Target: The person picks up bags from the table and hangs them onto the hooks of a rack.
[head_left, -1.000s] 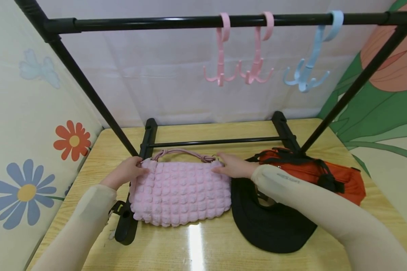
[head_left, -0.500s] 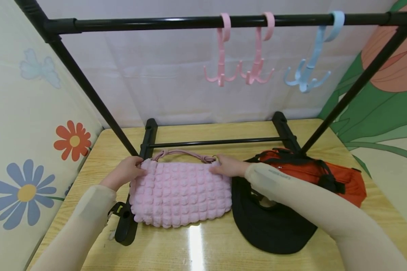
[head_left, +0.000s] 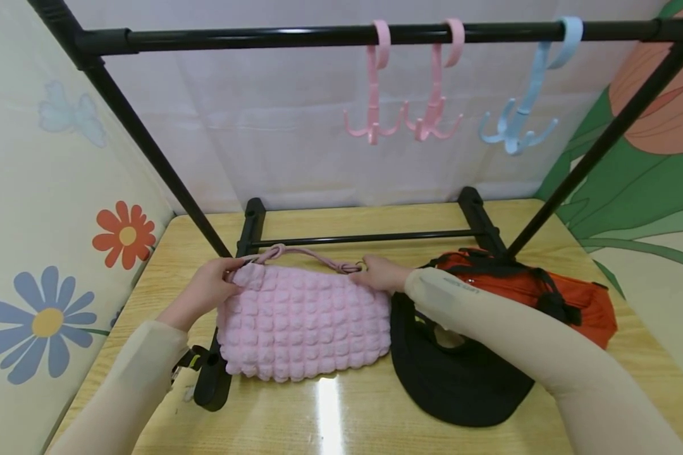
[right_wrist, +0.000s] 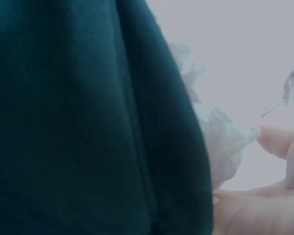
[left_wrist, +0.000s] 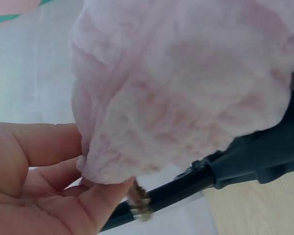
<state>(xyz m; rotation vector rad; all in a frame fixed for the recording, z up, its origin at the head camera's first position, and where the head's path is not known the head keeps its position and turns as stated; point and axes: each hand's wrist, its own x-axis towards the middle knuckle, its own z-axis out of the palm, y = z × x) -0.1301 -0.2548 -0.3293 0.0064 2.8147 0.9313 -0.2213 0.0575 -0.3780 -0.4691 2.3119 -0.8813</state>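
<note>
A pink puffy handbag (head_left: 307, 322) lies on the table, its knotted strap (head_left: 313, 254) along the top edge. My left hand (head_left: 202, 291) pinches the bag's upper left corner, which is slightly raised. In the left wrist view, thumb and fingers close on the corner of the pink fabric (left_wrist: 152, 98), and a small metal fitting (left_wrist: 141, 208) hangs beside it. At the upper right corner, my right hand (head_left: 382, 275) pinches the bag next to the strap's ring. A dark brim hides much of the right wrist view, with the bag's pale edge (right_wrist: 220, 142) at the fingertips.
Right of the bag lie a black brimmed hat (head_left: 461, 385) and a red-orange bag (head_left: 580, 297) with black straps. A black rack bar (head_left: 250, 38) crosses overhead, carrying two pink hooks (head_left: 372, 95) and a blue hook (head_left: 523, 95). The rack's feet (head_left: 213, 382) stand on the table.
My left hand has lifted the bag's upper left corner a little, and the strap's left end has risen with it. My right hand has shifted slightly left along the top edge.
</note>
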